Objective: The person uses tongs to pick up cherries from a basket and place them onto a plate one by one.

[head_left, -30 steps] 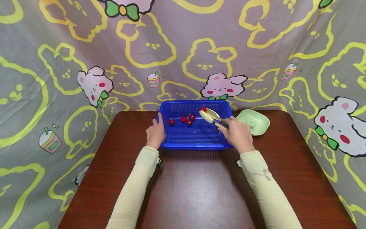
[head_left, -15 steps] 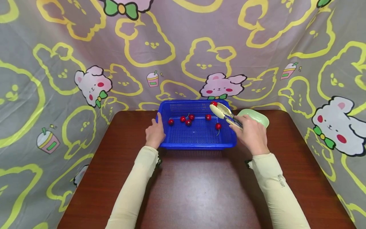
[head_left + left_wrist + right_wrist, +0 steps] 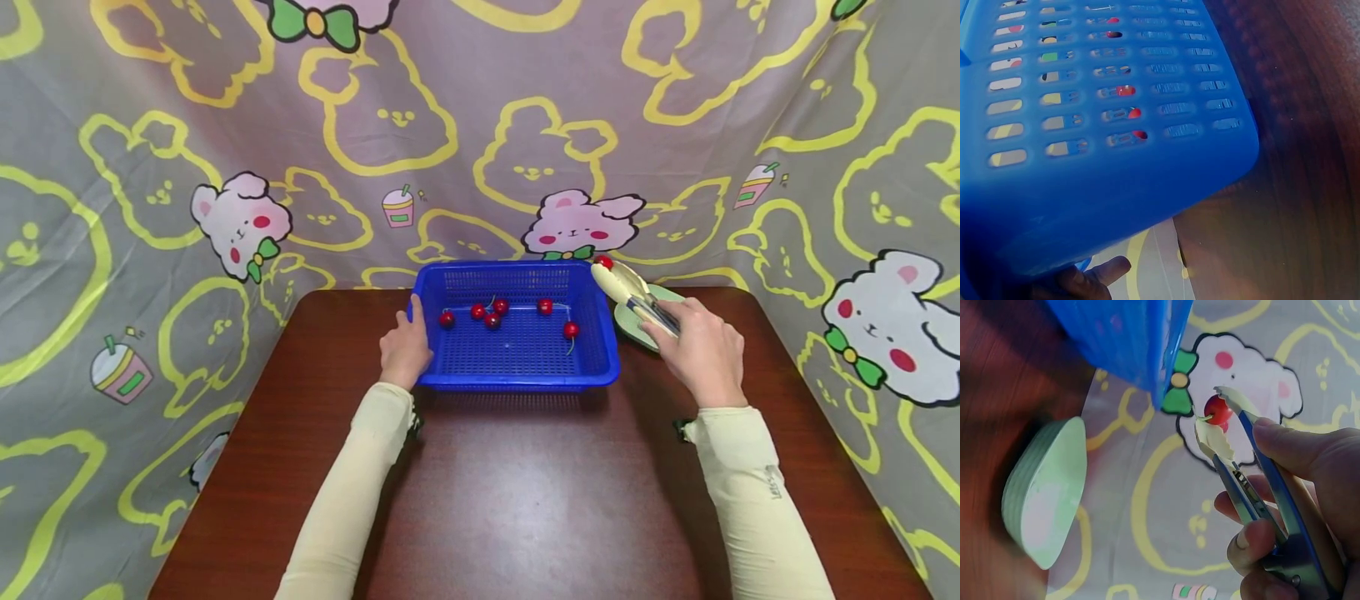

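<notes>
My right hand (image 3: 703, 350) grips a pair of tongs (image 3: 1285, 506) with cream scalloped tips. Pinched between those tips is a red cherry (image 3: 1217, 410), held up over the right rim of the blue basket, close to the green dish (image 3: 1054, 494). In the head view the tongs and hand overlap the dish (image 3: 637, 332). My left hand (image 3: 405, 348) holds the left side of the blue basket (image 3: 517, 382), its index finger lying along the rim. Several cherries (image 3: 492, 320) lie inside the basket; through its slots the left wrist view shows bits of red.
Everything stands on a brown wooden table (image 3: 517, 492). A grey fabric backdrop (image 3: 465, 92) with cartoon prints rises right behind the basket and along both sides.
The right hand has carried the tongs and cherry rightward, from above the basket's inside to its right rim near the dish. The left hand stays on the basket.
</notes>
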Demonstrator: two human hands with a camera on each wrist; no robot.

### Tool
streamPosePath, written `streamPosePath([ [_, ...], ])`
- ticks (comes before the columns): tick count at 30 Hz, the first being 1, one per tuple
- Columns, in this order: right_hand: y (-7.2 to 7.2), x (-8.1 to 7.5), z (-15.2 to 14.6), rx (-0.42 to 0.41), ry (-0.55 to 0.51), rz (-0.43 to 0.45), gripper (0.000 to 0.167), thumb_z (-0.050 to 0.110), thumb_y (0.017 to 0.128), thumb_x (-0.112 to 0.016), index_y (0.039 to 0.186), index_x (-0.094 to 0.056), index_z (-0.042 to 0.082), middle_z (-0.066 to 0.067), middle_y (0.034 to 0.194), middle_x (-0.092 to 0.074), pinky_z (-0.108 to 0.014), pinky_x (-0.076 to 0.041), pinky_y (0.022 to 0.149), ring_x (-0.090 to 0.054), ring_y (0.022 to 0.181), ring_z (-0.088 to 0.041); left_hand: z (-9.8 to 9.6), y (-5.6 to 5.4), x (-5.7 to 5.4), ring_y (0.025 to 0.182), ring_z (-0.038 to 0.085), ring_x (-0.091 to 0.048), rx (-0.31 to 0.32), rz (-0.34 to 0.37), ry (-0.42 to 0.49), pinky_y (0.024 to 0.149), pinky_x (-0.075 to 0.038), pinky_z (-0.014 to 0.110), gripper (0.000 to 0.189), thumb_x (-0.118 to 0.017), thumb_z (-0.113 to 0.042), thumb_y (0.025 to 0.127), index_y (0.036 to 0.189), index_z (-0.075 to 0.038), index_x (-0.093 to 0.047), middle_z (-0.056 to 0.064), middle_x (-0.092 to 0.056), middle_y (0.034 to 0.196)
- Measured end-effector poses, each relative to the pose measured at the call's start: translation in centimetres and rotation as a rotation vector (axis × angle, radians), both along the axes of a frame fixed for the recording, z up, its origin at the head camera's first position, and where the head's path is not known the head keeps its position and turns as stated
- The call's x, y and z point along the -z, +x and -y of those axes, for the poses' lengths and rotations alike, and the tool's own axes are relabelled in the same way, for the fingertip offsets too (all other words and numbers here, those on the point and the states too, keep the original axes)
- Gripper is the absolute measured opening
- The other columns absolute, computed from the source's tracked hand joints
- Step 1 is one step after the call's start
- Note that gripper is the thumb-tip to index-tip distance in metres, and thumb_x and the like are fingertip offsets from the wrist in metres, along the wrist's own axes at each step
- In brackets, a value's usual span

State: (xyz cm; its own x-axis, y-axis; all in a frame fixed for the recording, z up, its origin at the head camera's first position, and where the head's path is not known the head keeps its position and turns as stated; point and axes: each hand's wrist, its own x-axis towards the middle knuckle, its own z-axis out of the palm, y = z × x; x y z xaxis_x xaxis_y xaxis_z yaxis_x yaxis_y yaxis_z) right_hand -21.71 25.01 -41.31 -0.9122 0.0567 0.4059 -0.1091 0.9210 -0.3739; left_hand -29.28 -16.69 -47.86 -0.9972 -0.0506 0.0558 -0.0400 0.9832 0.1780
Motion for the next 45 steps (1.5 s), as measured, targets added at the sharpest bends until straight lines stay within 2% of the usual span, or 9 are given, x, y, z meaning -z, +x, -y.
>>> streamPosePath([
  [6,0.0,0.6,-1.8,0.046,-0.010,0.016,0.047,0.036,0.092,-0.077,0.130,-0.071,0.011,-0.019,0.111,-0.068,-0.062,-0.044,0.062,-0.064,0.085,-0.052,0.0,0.0,0.0,0.080,0.044,-0.067,-0.001,0.006,0.004,0.076,-0.055,0.055,0.106,-0.078,-0.015,0.086,0.167,-0.008,-0.010,0.031,-0.047,0.145],
  [11,-0.1,1.4,-3.3,0.091,-0.011,0.047,0.047,0.036,0.092,-0.076,0.130,-0.071,0.009,-0.019,0.115,-0.068,-0.061,-0.044,0.062,-0.064,0.087,-0.052,0.1,0.0,0.0,0.081,0.044,-0.067,-0.005,0.008,0.007,0.077,-0.055,0.054,0.106,-0.077,-0.015,0.085,0.167,-0.008,-0.010,0.031,-0.046,0.145],
  [17,-0.5,2.4,-4.4,0.128,-0.010,0.080,0.044,0.035,0.093,-0.074,0.126,-0.071,0.006,-0.021,0.111,-0.066,-0.061,-0.042,0.062,-0.063,0.086,-0.053,0.1,0.1,0.0,0.080,0.043,-0.067,-0.006,0.007,0.008,0.077,-0.056,0.054,0.105,-0.078,-0.016,0.086,0.167,-0.008,-0.011,0.032,-0.046,0.146],
  [31,-1.9,5.7,-6.0,0.159,0.011,0.114,0.042,0.032,0.093,-0.073,0.123,-0.071,0.003,-0.026,0.112,-0.066,-0.063,-0.043,0.064,-0.063,0.090,-0.058,0.1,0.1,0.0,0.077,0.042,-0.067,-0.002,-0.004,-0.002,0.074,-0.056,0.054,0.107,-0.080,-0.015,0.084,0.166,-0.007,-0.012,0.032,-0.047,0.145],
  [45,-3.1,6.8,-6.2,0.151,0.038,0.169,0.038,0.031,0.094,-0.070,0.123,-0.071,0.006,-0.028,0.107,-0.064,-0.062,-0.043,0.064,-0.063,0.087,-0.059,0.0,0.2,-0.2,0.076,0.042,-0.067,-0.003,-0.003,-0.003,0.073,-0.056,0.054,0.106,-0.078,-0.014,0.084,0.167,-0.007,-0.012,0.032,-0.047,0.145],
])
